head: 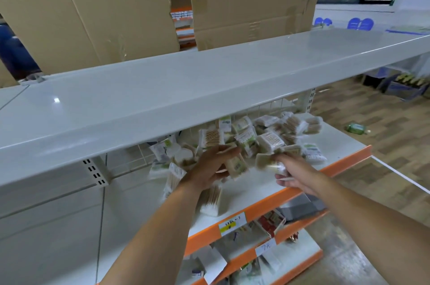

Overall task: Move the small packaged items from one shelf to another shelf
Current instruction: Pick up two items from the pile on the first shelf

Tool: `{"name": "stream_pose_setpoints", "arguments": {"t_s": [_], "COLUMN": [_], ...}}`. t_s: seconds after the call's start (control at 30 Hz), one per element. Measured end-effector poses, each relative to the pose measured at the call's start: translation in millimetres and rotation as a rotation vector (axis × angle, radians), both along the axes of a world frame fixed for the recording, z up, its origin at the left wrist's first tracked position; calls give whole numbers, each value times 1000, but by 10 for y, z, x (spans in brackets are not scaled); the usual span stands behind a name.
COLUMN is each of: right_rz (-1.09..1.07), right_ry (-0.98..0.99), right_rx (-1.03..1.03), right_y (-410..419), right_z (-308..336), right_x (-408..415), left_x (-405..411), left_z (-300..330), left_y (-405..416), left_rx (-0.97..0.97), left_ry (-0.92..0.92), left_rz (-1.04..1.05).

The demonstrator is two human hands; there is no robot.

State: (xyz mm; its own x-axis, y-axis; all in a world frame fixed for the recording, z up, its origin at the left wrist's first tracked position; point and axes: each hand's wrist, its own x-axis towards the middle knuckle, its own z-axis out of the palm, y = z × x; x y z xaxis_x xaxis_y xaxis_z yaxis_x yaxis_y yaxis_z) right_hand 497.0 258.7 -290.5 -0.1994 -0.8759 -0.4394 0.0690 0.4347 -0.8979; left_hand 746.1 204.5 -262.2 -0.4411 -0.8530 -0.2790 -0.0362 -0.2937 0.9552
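White, orange-edged middle shelf (pixel 344 145) bore the heap of clear-wrapped swab packets (pixel 263 135) just beyond both hands, left hand (pixel 209 168) curled round one upright packet (pixel 235 166), right hand (pixel 293 174) pinching another (pixel 267 163), blurred.

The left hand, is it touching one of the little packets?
Touching. In the head view the left hand has its fingers curled round a small packet, with no gap showing.
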Motion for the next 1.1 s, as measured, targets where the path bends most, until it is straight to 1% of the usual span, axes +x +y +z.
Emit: {"name": "stream_pose_setpoints", "arguments": {"t_s": [0.1, 0.27, 0.4, 0.47, 0.57, 0.63, 0.7, 0.77, 0.83, 1.0, 1.1], "right_rz": [-30, -7, 107, 173, 255, 256, 210, 166, 168, 313, 361], "right_ry": [-10, -123, -212, -164, 39, 164, 231, 244, 237, 153, 227], "right_rx": [2, 27, 37, 44, 43, 21, -18, -35, -51, -110, -117], "right_y": [-20, -93, -156, -174, -206, -243, -282, -309, -337, -442, -532], "right_z": [17, 76, 81, 98, 123, 123, 117, 117, 128, 235, 333], "right_x": [14, 38, 60, 102, 151, 178, 194, 196, 208, 294, 405], "left_x": [8, -17, -21, -14, 17, 53, 72, 89, 124, 226, 314], "left_z": [8, 0, -78, -97, -105, -105, -102, -109, -122, -90, 9], "left_y": [-36, -62, -105, -127, -170, -200, -210, -202, -182, -92, 8], "left_rx": [19, 117, 130, 131, 134, 129, 115, 85, 55, -16, -62], "left_ry": [63, 177, 159, 142, 136, 129, 108, 97, 94, 37, 3], "left_rz": [25, 47, 50, 50, 33, 3, -19, -22, -10, 63, 103]}}
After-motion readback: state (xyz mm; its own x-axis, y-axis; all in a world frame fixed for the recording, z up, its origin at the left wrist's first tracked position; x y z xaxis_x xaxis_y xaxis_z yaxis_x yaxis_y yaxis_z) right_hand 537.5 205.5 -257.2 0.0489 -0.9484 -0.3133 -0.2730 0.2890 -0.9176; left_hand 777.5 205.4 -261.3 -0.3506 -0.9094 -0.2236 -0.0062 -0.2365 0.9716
